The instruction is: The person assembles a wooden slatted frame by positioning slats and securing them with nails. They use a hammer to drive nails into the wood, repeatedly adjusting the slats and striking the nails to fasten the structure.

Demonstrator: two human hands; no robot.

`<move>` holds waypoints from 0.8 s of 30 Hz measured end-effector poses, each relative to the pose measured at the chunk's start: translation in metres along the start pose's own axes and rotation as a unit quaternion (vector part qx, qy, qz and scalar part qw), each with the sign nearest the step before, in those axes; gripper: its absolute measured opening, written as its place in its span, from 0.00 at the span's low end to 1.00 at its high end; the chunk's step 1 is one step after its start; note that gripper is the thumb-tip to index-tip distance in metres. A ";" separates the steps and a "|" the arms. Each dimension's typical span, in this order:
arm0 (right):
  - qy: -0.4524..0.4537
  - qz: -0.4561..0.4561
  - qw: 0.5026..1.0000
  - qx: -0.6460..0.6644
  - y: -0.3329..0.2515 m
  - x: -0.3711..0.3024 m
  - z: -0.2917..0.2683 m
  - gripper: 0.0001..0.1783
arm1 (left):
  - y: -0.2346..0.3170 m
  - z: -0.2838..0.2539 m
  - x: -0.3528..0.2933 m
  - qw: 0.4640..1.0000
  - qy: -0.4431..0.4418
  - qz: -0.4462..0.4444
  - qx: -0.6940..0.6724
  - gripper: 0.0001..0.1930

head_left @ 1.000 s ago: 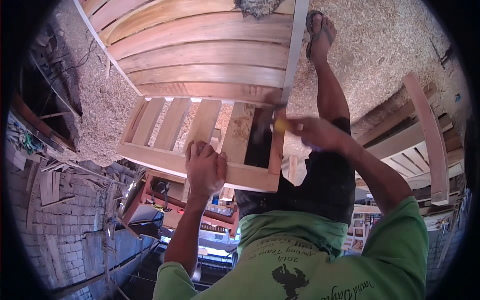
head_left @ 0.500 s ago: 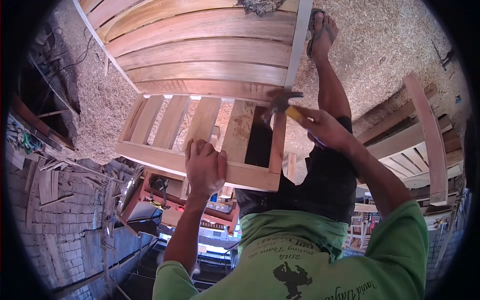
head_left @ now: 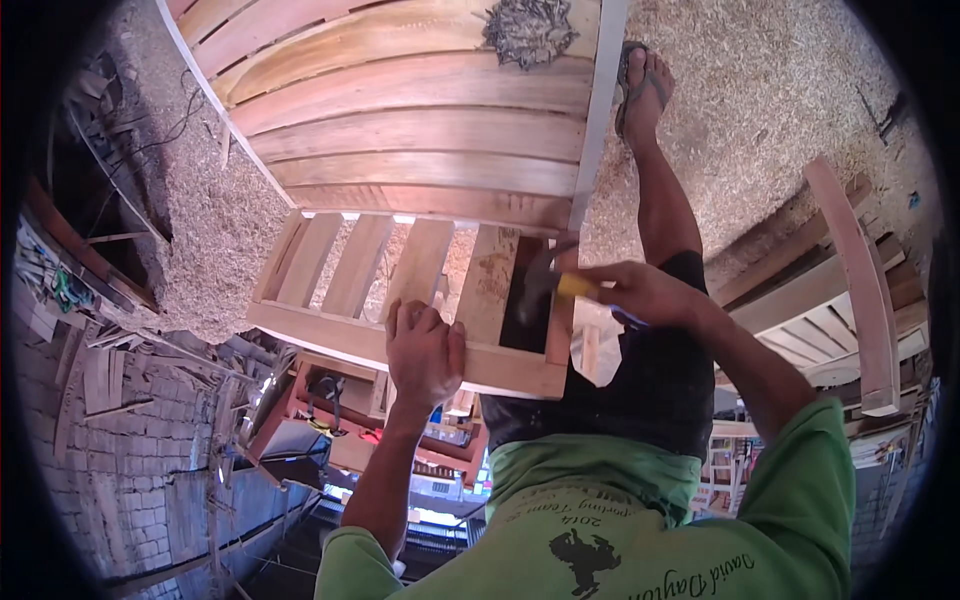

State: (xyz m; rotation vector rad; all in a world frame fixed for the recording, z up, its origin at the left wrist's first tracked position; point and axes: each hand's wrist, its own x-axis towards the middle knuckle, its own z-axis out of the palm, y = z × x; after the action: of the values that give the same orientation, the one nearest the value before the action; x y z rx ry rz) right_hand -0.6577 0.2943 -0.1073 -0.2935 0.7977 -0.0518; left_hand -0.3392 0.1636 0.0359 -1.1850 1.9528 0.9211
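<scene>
A slatted wooden frame [head_left: 408, 358] stands against my thighs, with several upright slats set between its rails. My left hand [head_left: 427, 350] is closed over the near rail, fingers curled across its top edge. In my right hand [head_left: 648, 293] is a claw hammer [head_left: 574, 287], gripped by its yellow handle. The hammer's head is blurred by motion, over the dark gap near the frame's right end post [head_left: 560, 312]. Whether it touches the wood I cannot tell. Beyond the frame's far edge lies a wide panel of wooden boards [head_left: 430, 132] with pale edging.
A dark, frayed clump [head_left: 530, 32] rests on the panel. Shavings [head_left: 780, 90] cover the ground. My sandalled foot [head_left: 645, 90] is right of the panel. Slatted wooden pieces and a curved post [head_left: 858, 290] stand at right. Scrap wood [head_left: 110, 370] lies at left.
The hammer has swung down, its head now lower over the frame's right end. My left hand keeps its hold on the rail. The whole view has shifted slightly.
</scene>
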 end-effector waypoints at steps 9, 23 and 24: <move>0.010 0.036 0.999 0.018 -0.016 -0.008 -0.004 0.28 | -0.001 0.000 -0.001 1.000 0.005 0.001 0.015 0.17; -0.045 0.020 0.997 -0.054 -0.023 -0.033 0.027 0.32 | 0.002 -0.001 -0.007 1.000 0.006 0.003 0.005 0.18; -0.046 0.027 0.995 -0.083 -0.015 -0.025 0.019 0.32 | 0.001 0.000 -0.001 1.000 0.009 0.004 0.005 0.18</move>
State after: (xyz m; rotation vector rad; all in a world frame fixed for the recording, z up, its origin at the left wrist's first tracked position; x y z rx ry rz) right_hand -0.6604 0.2880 -0.0730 -0.4284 0.7182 0.0784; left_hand -0.3393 0.1646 0.0369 -1.1838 1.9748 0.9058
